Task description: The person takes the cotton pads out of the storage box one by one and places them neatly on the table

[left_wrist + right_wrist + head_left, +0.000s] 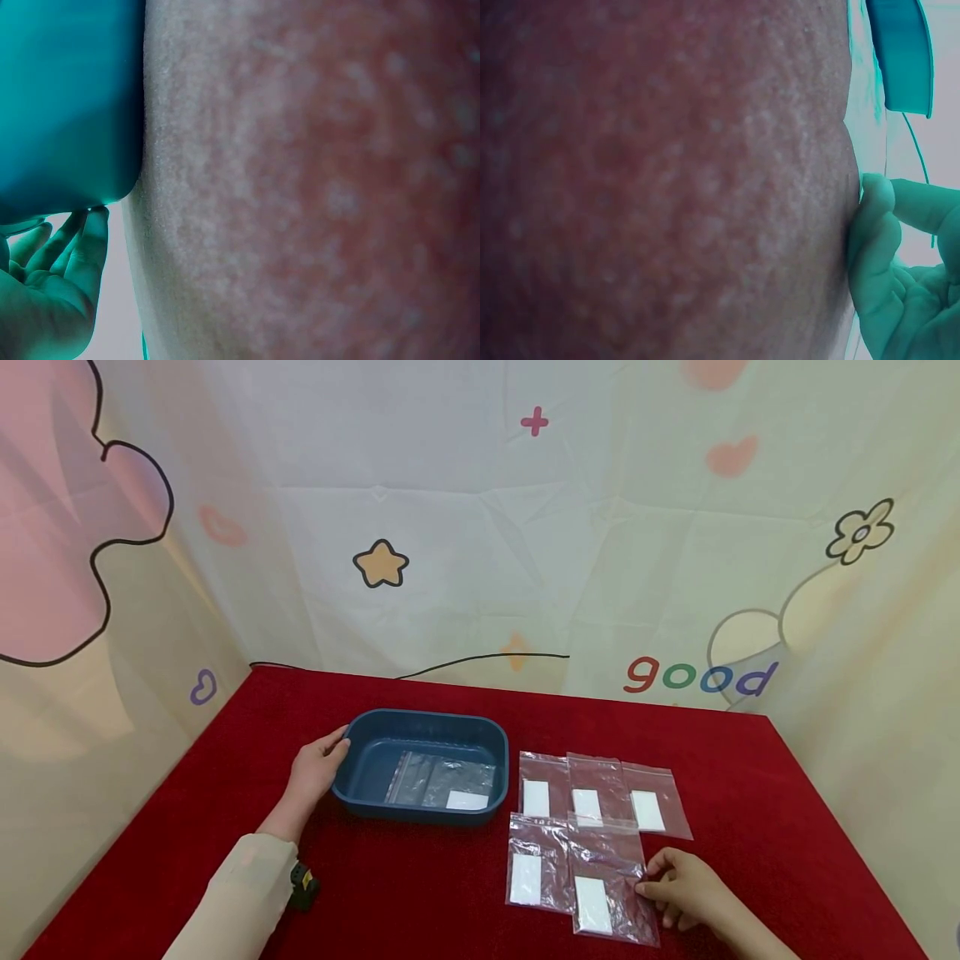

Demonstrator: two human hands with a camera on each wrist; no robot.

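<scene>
My left hand grips the left rim of a dark blue rectangular basin; in the left wrist view its fingers lie against the basin's outer wall. Inside the basin is a clear zip bag with a white card-like piece. At the lower right, my right hand pinches the right edge of a clear zip bag between thumb and forefinger. That bag lies on the table with a white rectangular piece in it. In the right wrist view, the right hand's fingers are curled near the thumb.
Beside the held bag lies another zip bag with a white piece. Behind them is a row of similar bags, including a right-hand one. A red cloth covers the table. A printed curtain hangs behind it.
</scene>
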